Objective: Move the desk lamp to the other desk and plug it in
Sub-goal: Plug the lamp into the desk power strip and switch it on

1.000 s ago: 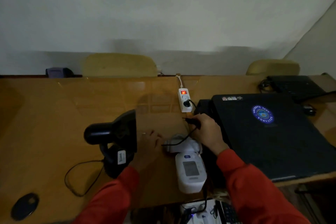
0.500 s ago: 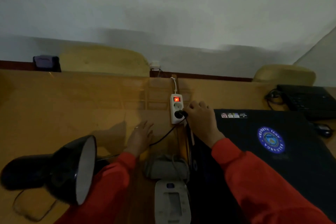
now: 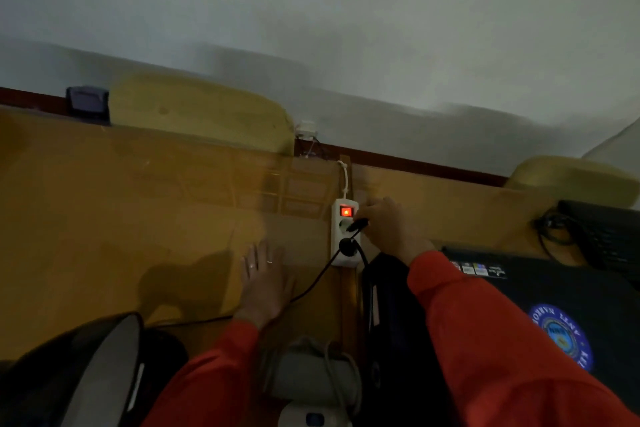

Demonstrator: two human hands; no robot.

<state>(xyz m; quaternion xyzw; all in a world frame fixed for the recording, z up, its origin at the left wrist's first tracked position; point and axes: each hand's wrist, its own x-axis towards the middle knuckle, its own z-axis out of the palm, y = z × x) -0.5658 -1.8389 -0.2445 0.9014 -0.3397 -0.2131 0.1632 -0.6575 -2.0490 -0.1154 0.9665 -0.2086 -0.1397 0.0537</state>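
Crowding the glossy wooden table (image 3: 121,211) around us are a closed black laptop (image 3: 540,315) with a round blue sticker at right, a grey rolled cuff (image 3: 311,371) with a looped tube near the bottom edge, and another dark device (image 3: 609,236) far right. We are pinching the lamp's black plug (image 3: 358,225) in our right hand (image 3: 388,227), holding it at the upper socket of the white power strip (image 3: 343,236), whose red switch is glowing; another black plug (image 3: 347,247) is occupying the lower socket. Our left hand (image 3: 265,282) is lying flat on the table, fingers spread, just beside the thin black cord (image 3: 311,288). The desk lamp (image 3: 79,374), smooth and dark-shaded, is sitting at bottom left.
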